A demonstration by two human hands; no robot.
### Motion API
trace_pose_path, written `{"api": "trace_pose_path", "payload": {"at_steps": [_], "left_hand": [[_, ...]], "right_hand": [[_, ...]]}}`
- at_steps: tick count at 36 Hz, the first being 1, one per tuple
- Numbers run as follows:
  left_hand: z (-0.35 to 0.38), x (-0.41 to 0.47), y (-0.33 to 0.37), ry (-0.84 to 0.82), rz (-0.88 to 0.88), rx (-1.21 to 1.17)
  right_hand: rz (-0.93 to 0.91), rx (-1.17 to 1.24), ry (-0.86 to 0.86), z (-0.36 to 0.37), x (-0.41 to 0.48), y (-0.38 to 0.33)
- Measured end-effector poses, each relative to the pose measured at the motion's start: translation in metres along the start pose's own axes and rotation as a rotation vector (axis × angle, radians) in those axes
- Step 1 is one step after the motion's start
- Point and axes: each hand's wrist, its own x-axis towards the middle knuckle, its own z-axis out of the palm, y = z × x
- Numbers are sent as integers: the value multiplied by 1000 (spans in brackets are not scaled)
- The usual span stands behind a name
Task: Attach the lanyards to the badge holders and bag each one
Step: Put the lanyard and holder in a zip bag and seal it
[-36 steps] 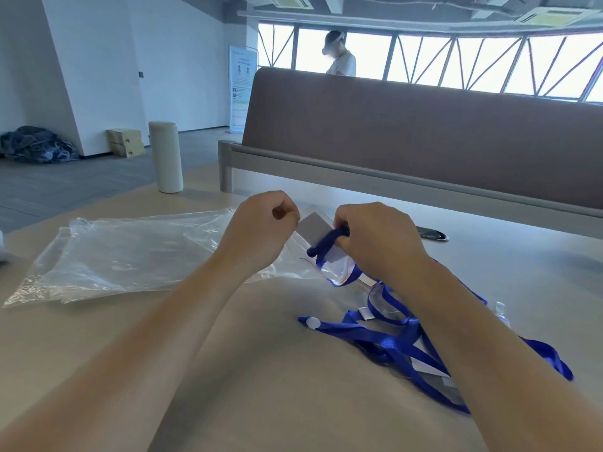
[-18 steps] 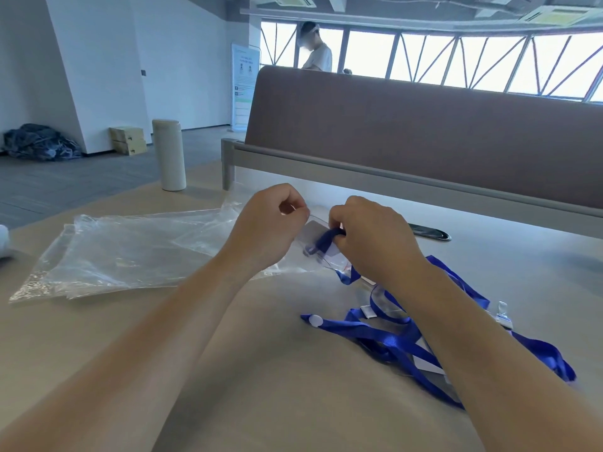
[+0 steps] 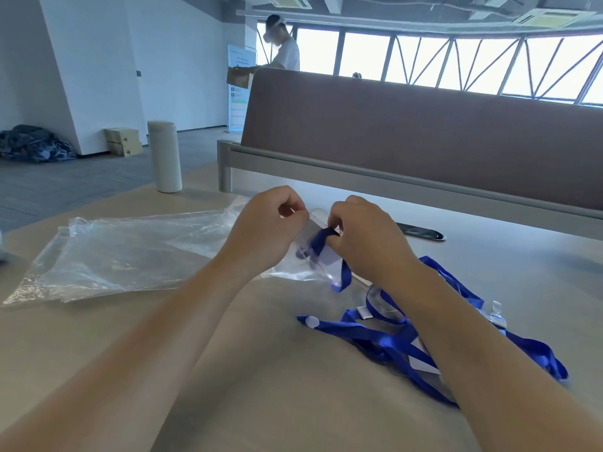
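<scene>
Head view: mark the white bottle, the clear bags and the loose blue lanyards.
white bottle (image 3: pixel 164 156), head view, middle of its body.
clear bags (image 3: pixel 114 252), head view, flat middle of the stack.
loose blue lanyards (image 3: pixel 391 345), head view, straps in the pile's middle.

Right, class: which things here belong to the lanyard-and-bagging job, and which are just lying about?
Job: badge holder and blue lanyard held between left hand and right hand; lanyard pile; clear bags.
Lying about: white cylinder; dark flat object; boxes on the floor; cloth heap.
</scene>
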Motion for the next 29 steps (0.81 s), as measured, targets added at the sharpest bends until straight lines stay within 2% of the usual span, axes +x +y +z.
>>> {"api": "trace_pose_path", "payload": {"at_steps": [5, 12, 14, 19, 22, 29], "left_hand": [[-4, 5, -6, 34, -74, -8], [-9, 10, -11, 34, -190, -136], [-11, 11, -13, 47, -202, -156], [-12, 13, -16, 63, -231, -181], [-12, 14, -17, 53, -234, -175], [-18, 9, -12, -21, -224, -172]], "right_hand": [[23, 291, -69, -4, 0, 5], [32, 461, -164, -15, -1, 12], [29, 451, -148, -14, -1, 12], [97, 252, 21, -4, 4, 20], [132, 241, -21, 5, 4, 25], [73, 323, -66, 14, -1, 21]]}}
